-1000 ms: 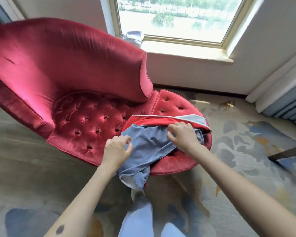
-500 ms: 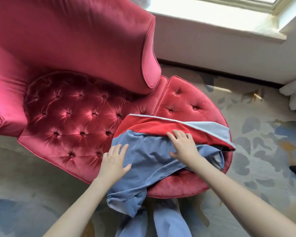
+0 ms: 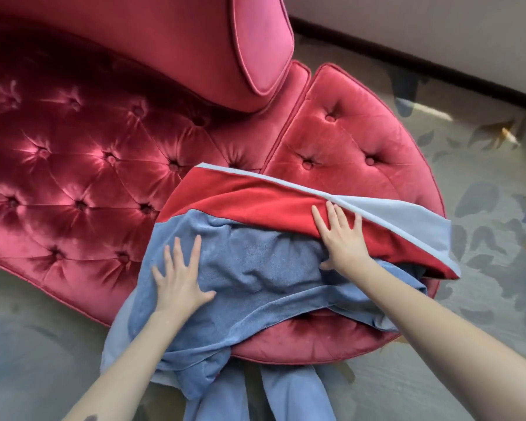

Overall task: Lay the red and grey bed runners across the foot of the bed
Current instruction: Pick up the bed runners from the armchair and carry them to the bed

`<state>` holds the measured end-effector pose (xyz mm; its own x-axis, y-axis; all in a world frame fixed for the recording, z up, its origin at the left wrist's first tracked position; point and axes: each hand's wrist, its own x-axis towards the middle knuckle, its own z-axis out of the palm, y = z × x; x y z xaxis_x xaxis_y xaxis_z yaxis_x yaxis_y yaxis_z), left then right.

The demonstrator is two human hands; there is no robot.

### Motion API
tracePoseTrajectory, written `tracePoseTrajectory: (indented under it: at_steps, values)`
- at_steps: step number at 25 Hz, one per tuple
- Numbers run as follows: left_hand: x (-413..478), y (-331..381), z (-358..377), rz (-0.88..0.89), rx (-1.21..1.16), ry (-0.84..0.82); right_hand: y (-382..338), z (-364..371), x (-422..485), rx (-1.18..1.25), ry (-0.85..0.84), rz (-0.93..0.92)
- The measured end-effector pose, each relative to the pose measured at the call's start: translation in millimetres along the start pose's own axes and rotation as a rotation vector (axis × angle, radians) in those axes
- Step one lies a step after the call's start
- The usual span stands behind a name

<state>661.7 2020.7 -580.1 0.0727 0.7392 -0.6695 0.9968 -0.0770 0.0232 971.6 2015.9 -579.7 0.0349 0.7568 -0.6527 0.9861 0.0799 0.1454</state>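
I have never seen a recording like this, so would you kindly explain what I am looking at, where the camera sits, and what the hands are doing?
There is no machine here. A person wears a camera on the head that looks forward and down, so the two bare arms are their own, and everything is seen from that one head view. In front stands a red buttoned velvet couch on a patterned carpet. On its seat lies a crumpled grey runner, partly hanging over the front edge, with a red runner behind it. The left hand rests flat on the grey runner, fingers spread. The right hand lies flat where red meets grey. Neither hand grips anything, and no bed is in view.
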Motion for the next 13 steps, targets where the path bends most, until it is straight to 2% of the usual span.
tracePoseTrajectory:
  at_steps: [4, 7, 13]
  values:
    - [13.4, 8.2, 18.3, -0.019, -0.039, -0.022, -2.5, 13.5, 20.1, 0.001, -0.005, -0.009]
    - [13.3, 16.2, 22.7, -0.008, -0.03, 0.067, -3.3, 16.0, 22.0, -0.022, 0.028, -0.031]
    - [2.0, 32.5, 25.6, -0.008, -0.226, 0.204, -5.5, 6.9, 17.3, -0.01, 0.075, -0.084]
